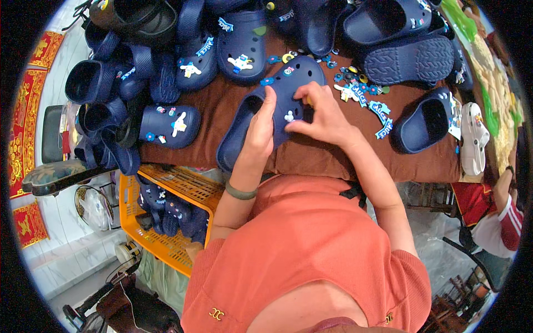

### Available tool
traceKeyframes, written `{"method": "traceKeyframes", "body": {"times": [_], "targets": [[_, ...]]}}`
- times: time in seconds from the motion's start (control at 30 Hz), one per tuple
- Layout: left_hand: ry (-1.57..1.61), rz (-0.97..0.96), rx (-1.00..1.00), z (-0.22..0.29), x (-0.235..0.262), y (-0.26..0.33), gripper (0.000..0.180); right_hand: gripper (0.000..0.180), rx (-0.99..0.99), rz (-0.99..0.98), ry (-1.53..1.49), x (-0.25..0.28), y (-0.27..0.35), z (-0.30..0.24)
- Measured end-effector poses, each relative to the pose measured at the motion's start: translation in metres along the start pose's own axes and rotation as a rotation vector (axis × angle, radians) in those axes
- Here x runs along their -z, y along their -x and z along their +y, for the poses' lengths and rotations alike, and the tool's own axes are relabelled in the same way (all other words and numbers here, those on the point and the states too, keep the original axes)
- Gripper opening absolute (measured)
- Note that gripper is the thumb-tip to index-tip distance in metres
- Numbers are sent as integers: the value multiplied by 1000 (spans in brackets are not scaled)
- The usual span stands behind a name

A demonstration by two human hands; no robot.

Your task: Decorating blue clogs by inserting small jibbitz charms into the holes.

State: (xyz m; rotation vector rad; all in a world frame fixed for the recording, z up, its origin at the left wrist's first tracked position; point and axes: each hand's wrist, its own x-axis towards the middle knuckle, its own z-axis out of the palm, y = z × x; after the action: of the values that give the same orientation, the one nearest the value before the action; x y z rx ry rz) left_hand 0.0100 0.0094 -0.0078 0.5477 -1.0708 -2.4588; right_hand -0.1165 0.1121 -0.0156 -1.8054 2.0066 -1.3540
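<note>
My left hand (261, 127) grips a dark blue foam clog (303, 72) by its side, with the thumb along the rim of the foot opening. Curled over the clog's upper, my right hand (325, 114) has its thumb beside a small white charm (288, 116), with the index finger bent near the vent holes. A small yellowish spot shows under its fingers, too hidden to name. Near the strap side sit a blue flower charm (267, 81) and a round pale charm (288, 71). To the right lies a pile of loose charms (361, 91).
More blue clogs crowd the brown-covered table (327, 158), among them a decorated clog (169, 126) at left and another clog (425, 123) at right. A white clog (473, 139) stands at the right edge. Below is an orange crate (129, 208) holding clogs. Another person's arm (503, 191) shows far right.
</note>
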Motion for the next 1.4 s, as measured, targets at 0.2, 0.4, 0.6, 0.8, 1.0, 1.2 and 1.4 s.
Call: {"method": "traceKeyframes", "body": {"times": [0.2, 0.4, 0.6, 0.8, 1.0, 1.2, 1.4], "targets": [[18, 26, 48, -1, 3, 1, 54, 71, 121, 44, 126, -11, -2, 9], [0, 94, 35, -2, 2, 1, 50, 56, 321, 66, 320, -27, 4, 14], [-30, 125, 23, -2, 3, 2, 47, 53, 460, 151, 438, -33, 7, 15], [21, 121, 48, -1, 2, 0, 51, 17, 334, 195, 143, -26, 10, 15], [-82, -11, 70, -3, 6, 2, 58, 27, -520, 455, -578, 16, -2, 33], [-427, -189, 212, 2, -3, 21, 60, 21, -395, 415, -536, 44, 1, 68], [-561, -283, 317, 5, -1, 29, 63, 24, -227, -261, -338, 62, 7, 62]]}}
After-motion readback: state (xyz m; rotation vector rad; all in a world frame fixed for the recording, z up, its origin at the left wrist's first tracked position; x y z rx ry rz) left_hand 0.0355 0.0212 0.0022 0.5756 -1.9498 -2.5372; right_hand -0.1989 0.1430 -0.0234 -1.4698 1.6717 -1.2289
